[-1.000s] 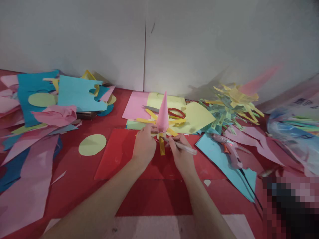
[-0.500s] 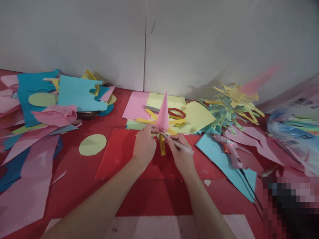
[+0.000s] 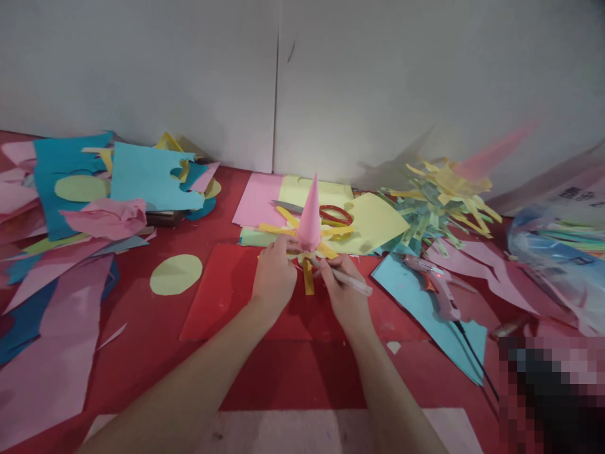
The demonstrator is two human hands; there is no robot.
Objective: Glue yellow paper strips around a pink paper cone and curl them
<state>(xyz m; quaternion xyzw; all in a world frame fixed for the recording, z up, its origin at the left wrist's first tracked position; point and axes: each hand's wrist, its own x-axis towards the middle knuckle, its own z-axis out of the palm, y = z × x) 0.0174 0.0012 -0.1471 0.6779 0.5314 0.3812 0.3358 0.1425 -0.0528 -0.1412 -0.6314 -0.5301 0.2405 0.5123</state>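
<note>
A pink paper cone [image 3: 311,217] stands upright in the middle, with yellow paper strips [image 3: 309,277] fanning out round its base. My left hand [image 3: 275,270] is closed at the left side of that base, its fingertips pinching the paper there. In my right hand [image 3: 346,287], a pale translucent pen [image 3: 352,281] is gripped between thumb and fingers. Its tip points left at the strips under the cone's front; whether it touches them is hard to see. Beneath both hands lies a red board [image 3: 222,296].
Red-handled scissors [image 3: 336,215] lie behind the cone on paper sheets. At right, a pink glue gun [image 3: 437,287] with a cord rests on blue paper [image 3: 401,290], before a fringed paper piece [image 3: 444,189]. A light green oval [image 3: 176,275] and heaped paper scraps [image 3: 70,302] lie left.
My right hand and the pen have shifted slightly to the right, away from the cone's base. The left hand and the cone look unmoved.
</note>
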